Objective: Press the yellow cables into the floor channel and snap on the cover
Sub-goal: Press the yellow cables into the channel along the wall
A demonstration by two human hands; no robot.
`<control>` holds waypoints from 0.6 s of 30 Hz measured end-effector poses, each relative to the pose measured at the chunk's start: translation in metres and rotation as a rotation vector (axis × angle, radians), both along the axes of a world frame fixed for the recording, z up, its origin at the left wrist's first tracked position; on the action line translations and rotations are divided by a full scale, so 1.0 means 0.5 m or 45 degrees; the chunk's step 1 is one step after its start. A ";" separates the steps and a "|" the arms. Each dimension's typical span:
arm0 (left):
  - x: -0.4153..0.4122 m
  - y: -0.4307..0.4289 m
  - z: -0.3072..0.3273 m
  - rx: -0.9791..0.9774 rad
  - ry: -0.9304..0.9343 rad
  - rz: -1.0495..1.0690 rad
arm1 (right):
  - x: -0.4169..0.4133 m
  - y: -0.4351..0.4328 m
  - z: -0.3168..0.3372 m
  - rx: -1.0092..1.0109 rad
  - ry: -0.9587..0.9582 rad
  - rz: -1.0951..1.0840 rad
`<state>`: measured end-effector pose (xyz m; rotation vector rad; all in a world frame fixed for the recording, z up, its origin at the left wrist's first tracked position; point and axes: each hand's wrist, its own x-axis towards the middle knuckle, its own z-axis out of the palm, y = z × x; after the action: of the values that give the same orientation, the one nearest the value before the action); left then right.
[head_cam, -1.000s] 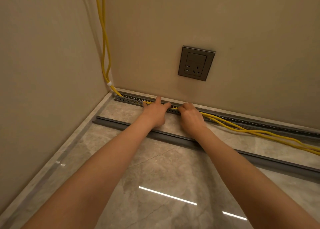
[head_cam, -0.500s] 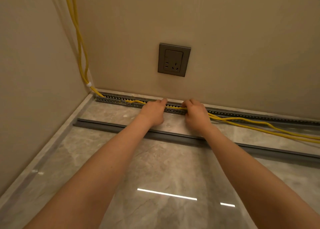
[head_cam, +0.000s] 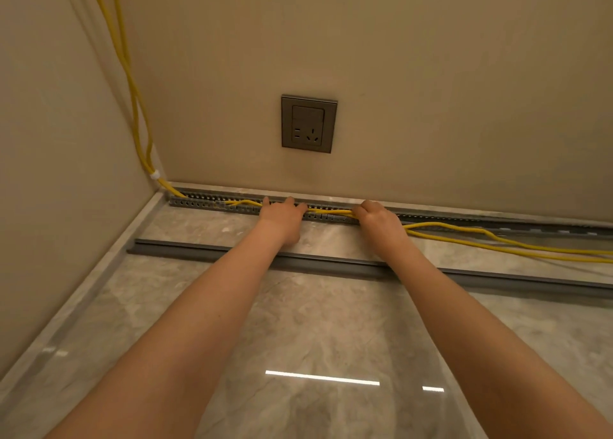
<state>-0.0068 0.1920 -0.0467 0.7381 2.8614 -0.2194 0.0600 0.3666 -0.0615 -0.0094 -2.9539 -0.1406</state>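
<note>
Cables (head_cam: 331,211) part-seated in channel (head_cam: 199,202) | left hand (head_cam: 282,214) flat, grip wide, pinning | right hand (head_cam: 376,218) grip closed on cables | rest loose on floor | work rightward, press between slots, no kinks | cover (head_cam: 199,249) waits beside

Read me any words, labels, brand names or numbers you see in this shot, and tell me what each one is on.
None can be read.
The wall socket shows only its pin holes, no print.
The yellow cables, floor channel and cover show no legible markings.
The white tie on the cables looks blank.
</note>
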 end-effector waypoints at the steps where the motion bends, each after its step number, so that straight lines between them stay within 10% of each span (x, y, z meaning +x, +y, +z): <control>1: -0.001 0.001 0.001 0.001 -0.018 0.007 | 0.004 -0.001 -0.007 0.010 -0.008 0.031; 18: 0.060 0.106 0.013 0.046 0.136 0.056 | -0.013 0.016 0.017 -0.277 -0.287 -0.039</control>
<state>0.0229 0.2451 -0.0402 0.6888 2.9867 -0.2072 0.0533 0.3748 -0.0529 -0.0732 -3.1783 0.1892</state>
